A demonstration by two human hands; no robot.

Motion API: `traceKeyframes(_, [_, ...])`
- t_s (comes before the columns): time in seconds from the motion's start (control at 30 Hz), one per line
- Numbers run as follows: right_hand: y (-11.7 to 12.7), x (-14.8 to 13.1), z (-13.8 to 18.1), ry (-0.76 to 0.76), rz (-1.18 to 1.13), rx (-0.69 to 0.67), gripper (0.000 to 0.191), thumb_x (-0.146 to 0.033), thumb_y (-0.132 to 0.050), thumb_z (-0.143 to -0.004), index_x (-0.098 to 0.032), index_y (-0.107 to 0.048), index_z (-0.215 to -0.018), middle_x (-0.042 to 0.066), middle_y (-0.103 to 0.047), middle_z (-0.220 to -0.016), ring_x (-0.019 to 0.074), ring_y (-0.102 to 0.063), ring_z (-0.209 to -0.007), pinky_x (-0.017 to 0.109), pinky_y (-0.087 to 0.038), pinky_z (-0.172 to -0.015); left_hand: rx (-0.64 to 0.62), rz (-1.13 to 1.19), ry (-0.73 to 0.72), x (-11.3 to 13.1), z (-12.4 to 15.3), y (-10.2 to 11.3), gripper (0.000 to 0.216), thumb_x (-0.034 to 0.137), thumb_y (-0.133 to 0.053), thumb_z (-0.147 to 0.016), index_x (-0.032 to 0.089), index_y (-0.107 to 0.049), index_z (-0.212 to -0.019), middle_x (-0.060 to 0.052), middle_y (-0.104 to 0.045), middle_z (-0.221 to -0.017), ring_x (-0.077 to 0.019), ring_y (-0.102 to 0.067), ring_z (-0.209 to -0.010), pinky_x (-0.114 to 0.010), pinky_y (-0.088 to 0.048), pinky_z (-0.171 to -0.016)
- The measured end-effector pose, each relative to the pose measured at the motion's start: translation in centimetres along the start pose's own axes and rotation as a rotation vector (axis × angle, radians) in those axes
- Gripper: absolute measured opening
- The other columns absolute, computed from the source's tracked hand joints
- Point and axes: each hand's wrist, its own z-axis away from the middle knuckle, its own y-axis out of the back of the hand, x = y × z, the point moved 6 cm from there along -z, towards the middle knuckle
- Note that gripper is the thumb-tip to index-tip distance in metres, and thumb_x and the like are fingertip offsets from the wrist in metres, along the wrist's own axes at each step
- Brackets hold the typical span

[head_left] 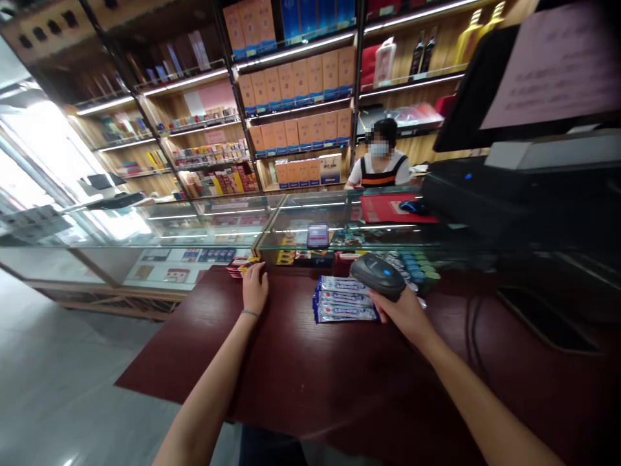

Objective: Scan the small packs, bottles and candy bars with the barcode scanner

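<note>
My right hand (403, 312) grips a dark handheld barcode scanner (377, 275) with a small blue light, its head held just above a row of blue-and-white packets (342, 299) lying side by side on the dark red counter (301, 369). My left hand (255, 286) rests flat on the counter to the left of the packets, fingers stretched forward, holding nothing. A thin band circles its wrist.
A glass display case (272, 226) runs behind the counter, with a phone (317, 234) on it. A register and screen (524, 162) stand at the right, with cables below. A masked person (381, 162) sits beyond the glass before shelves of boxes and bottles. Grey floor lies to the left.
</note>
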Motion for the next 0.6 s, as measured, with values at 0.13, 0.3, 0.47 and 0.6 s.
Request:
traceKeyframes(0.13, [2.6,-1.5,-0.3,0.016,-0.077,0.091,0.040,-0.053,-0.072,-0.080,-0.021,-0.055,-0.063,-0.003,-0.053,-0.049,0.0108,-0.047,-0.039,0.026,-0.042,-0.044,0.044,0.110,-0.063,7.1,-0.5,-2.3,0.025,0.023,-0.050,-0.098,0.019,-0.064,-0.118,-0.011,-0.067,-0.110,-0.0258,-0.061,-0.107,-0.044,-0.050,-0.099])
traceKeyframes(0.3, [5.4,-2.1,-0.7,0.020,-0.063,0.240,0.031,-0.048,-0.072,-0.078,-0.022,-0.058,-0.066,-0.003,-0.054,-0.049,0.0120,-0.048,-0.039,0.027,-0.040,-0.042,-0.028,0.225,-0.123,15.4,-1.6,-6.4,0.024,0.023,-0.049,-0.099,0.021,-0.065,-0.116,-0.011,-0.066,-0.109,-0.0263,-0.059,-0.108,-0.043,-0.048,-0.100])
traceKeyframes(0.47, [7.2,-2.6,-0.8,0.047,0.070,0.354,0.028,-0.044,-0.069,-0.078,-0.025,-0.054,-0.065,-0.003,-0.053,-0.047,0.0141,-0.049,-0.041,0.029,-0.043,-0.047,-0.216,0.299,-0.134,20.7,-1.8,-11.2,0.032,0.019,-0.051,-0.096,0.023,-0.067,-0.123,-0.014,-0.062,-0.120,-0.0302,-0.056,-0.118,-0.047,-0.044,-0.107])
traceKeyframes(0.6, [7.5,-2.5,-0.9,0.026,0.056,0.375,0.025,-0.044,-0.069,-0.077,-0.026,-0.054,-0.071,-0.004,-0.054,-0.049,0.0150,-0.049,-0.041,0.030,-0.042,-0.046,-0.310,0.394,-0.159,22.8,-0.9,-13.9,0.049,0.011,-0.056,-0.088,0.029,-0.063,-0.134,-0.014,-0.054,-0.144,-0.0348,-0.042,-0.142,-0.058,-0.027,-0.121])
